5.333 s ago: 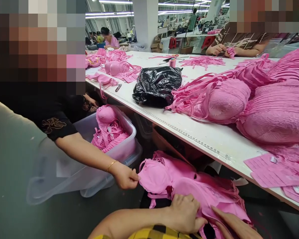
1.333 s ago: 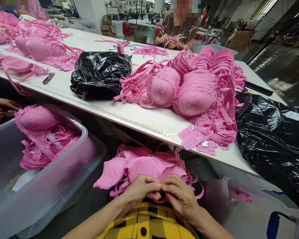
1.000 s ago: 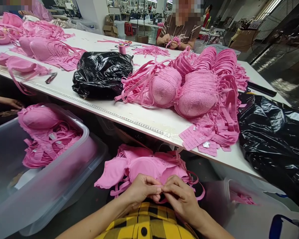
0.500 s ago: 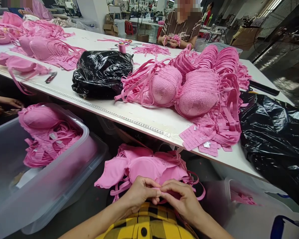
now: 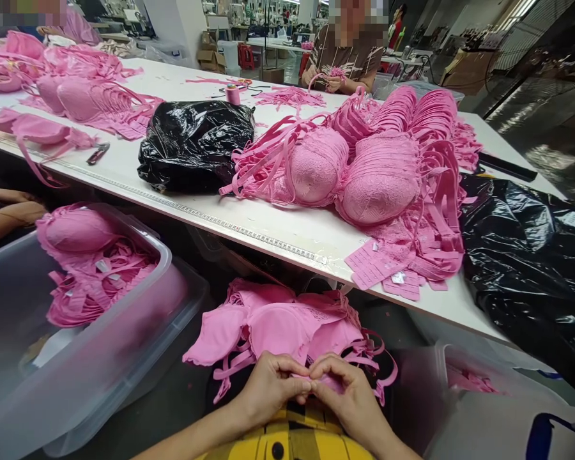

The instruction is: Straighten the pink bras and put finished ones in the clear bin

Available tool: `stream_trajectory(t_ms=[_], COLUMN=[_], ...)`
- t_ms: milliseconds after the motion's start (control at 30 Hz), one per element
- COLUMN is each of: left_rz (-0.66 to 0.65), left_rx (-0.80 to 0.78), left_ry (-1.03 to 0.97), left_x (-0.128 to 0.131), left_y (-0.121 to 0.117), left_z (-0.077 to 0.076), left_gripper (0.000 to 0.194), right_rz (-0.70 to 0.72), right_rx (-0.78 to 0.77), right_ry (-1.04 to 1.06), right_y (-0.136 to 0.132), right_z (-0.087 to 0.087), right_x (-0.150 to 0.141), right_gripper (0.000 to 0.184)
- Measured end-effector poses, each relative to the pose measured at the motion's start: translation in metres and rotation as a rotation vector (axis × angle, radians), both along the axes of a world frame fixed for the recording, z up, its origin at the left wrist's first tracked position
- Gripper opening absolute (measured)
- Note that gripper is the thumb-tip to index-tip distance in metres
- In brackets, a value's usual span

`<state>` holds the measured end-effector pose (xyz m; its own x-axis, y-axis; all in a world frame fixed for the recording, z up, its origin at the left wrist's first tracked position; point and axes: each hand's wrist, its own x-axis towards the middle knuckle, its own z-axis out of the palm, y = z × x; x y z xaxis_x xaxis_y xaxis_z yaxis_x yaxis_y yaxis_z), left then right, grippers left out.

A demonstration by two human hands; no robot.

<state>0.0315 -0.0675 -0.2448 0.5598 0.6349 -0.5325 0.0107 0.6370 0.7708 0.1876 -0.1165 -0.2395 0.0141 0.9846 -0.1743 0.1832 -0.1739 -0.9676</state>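
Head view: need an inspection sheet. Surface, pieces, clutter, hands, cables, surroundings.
Surface: white table, measuring strip along near edge.
Pieces: pink bras just beyond hands; bra stack on table.
Clutter: black bag, spool, snips on table.
Hands: left hand and right hand pinch pink fabric, fingertips meeting.
Cables: thin dark lines by spool, too small to identify.
Surroundings: plastic bin holding bras at left; person across table.
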Motion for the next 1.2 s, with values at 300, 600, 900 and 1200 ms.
stream_trajectory(t_ms=[300, 600, 900, 1200], left_rz=[0.063, 0.072, 0.117, 0.081], left_rx=[0.040, -0.016, -0.137, -0.039], left_ry=[0.004, 0.033, 0.068, 0.054], left_x=[-0.001, -0.006, -0.008, -0.006], left_y=[0.005, 0.003, 0.002, 0.004], left_z=[0.003, -0.004, -0.007, -0.003], left_gripper=[0.023, 0.024, 0.022, 0.023], right_rz=[-0.002, 0.143, 0.284, 0.112], right_rx=[-0.117, 0.217, 0.559, 0.372], right_ry=[0.109, 0.014, -0.325, -0.136], right_y=[-0.003, -0.008, -0.008, -0.003], right_z=[-0.002, -0.023, -0.022, -0.017], right_x=[0.000, 0.000, 0.005, -0.003], right_gripper=[0.022, 0.016, 0.031, 0.011])
